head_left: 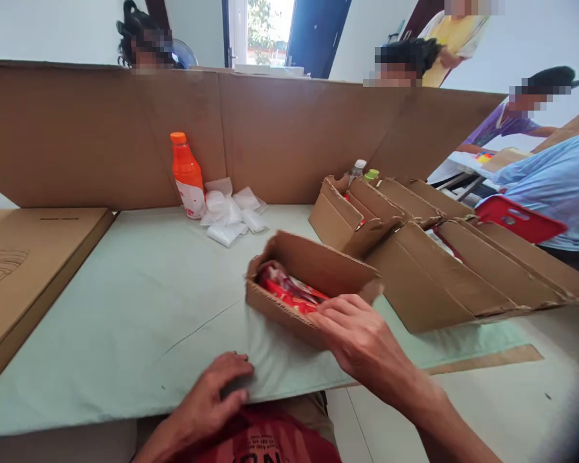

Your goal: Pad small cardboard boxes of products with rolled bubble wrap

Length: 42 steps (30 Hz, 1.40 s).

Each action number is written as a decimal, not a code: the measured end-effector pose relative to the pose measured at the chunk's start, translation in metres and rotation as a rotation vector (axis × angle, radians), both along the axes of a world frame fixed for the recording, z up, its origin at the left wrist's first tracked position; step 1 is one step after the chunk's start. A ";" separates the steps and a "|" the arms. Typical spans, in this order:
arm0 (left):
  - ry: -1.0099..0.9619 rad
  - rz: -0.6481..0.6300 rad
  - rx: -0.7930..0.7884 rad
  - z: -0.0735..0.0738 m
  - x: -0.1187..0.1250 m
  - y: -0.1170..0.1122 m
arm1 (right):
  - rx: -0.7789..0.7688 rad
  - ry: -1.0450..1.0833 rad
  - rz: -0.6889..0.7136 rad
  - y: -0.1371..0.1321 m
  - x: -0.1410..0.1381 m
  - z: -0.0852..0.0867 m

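Observation:
A narrow open-topped cardboard box (280,315) stands at an angle on the cloth-covered table in front of me. Inside it lie red printed plastic packets (289,292), partly hidden by the box wall. My right hand (357,331) is closed over the near wall at the box's right end, thumb outside and fingers inside; whether the fingertips also touch a packet is hidden. Near the table's front edge, left of the box, my left hand (217,389) rests with its fingers apart and holds nothing.
Several more cardboard boxes (429,276) stand in rows at the right. An orange bottle (188,177) and clear plastic packets (229,215) are by the cardboard partition (289,138). A large flat carton (33,276) lies at left. People sit beyond the partition and at right.

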State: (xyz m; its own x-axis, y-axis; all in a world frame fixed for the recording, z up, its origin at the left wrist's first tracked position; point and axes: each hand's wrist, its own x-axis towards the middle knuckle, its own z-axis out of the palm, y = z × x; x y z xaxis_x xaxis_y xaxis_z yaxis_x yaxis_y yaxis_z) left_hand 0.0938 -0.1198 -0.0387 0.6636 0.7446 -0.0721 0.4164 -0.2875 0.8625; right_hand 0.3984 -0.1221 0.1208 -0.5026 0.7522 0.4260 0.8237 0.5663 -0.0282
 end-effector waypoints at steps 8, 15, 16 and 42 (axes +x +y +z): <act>-0.201 0.799 -0.173 0.020 -0.074 0.017 | 0.137 0.433 -0.029 0.000 0.009 -0.023; -0.274 0.690 -0.056 0.011 -0.044 0.026 | -0.237 0.566 -0.277 -0.003 0.013 -0.111; -0.275 0.655 -0.034 0.013 -0.038 0.030 | -0.276 0.563 -0.277 -0.001 0.008 -0.122; -0.404 1.205 -0.066 -0.017 -0.110 0.169 | -0.212 0.639 -0.259 0.251 -0.026 -0.167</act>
